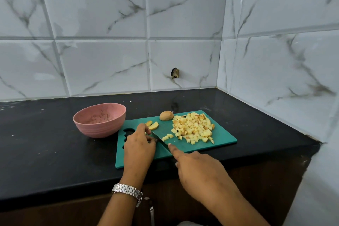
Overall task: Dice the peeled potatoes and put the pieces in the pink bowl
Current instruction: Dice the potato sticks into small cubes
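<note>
Green cutting board [225,140] | pink bowl [99,128] just left of it, nearest your left hand [138,145] | diced pile [194,128] right of the blade | your right hand [200,172] clamps the knife [161,134], blade angled far-left toward the slices [153,125] | left fingers curl there, grip unclear

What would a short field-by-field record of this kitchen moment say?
surface: black counter, tiled wall behind
board: teal cutting board, right of the pink bowl
bowl: no potato pieces visible inside
diced: pile of cubes on the board's right part
uncut: one potato piece at the board's far edge; slices by the left hand
tool: knife in the grip of the right hand, blade down at the board, a few cubes beside it
other hand: fingers bent beside the slices; grip unclear
</note>
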